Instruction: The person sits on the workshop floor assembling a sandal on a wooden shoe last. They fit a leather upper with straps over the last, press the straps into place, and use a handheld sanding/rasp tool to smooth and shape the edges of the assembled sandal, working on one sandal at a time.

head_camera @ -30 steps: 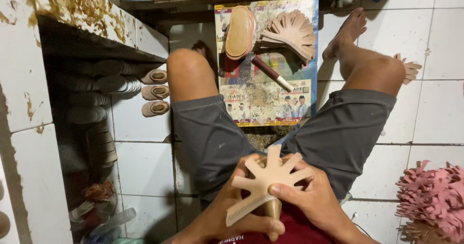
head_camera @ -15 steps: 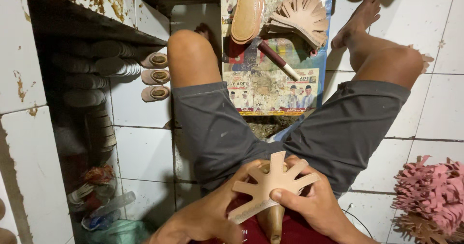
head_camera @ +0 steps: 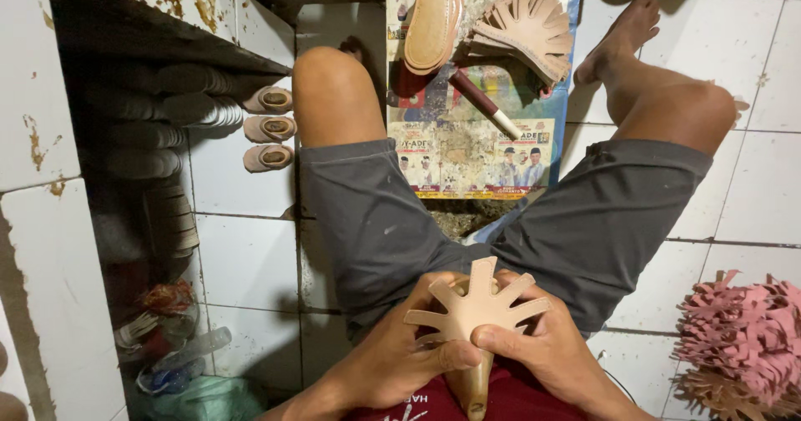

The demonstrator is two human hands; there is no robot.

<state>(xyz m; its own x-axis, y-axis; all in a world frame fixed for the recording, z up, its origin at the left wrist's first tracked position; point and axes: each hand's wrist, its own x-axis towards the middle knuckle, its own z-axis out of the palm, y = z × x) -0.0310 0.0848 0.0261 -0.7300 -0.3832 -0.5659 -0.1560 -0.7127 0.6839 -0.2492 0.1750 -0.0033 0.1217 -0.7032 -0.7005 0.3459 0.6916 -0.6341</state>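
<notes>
I sit on a tiled floor with my knees apart. Both hands hold a tan, fan-shaped leather cutout (head_camera: 477, 302) with several finger-like tabs, pressed over a wooden shoe form (head_camera: 471, 385) in my lap. My left hand (head_camera: 399, 356) grips the piece from the left, thumb across its base. From the right, my right hand (head_camera: 546, 350) pinches the same piece with thumb and fingers. Ahead, on a printed poster (head_camera: 480, 150), lie a tan sole (head_camera: 431, 22), a stack of more fan-shaped cutouts (head_camera: 524, 27) and a dark-handled brush (head_camera: 486, 104).
A worn white shelf unit (head_camera: 100, 121) on the left holds stacked soles in shadow, with small tan shoe pieces (head_camera: 269, 129) at its edge. Pink cutouts (head_camera: 743, 329) are piled at the right. Plastic bottles and scraps (head_camera: 171, 363) lie at lower left.
The cutout has shifted slightly in my hands and my left thumb now lies across its base; the view has tilted down a little. Both hands stay on the piece.
</notes>
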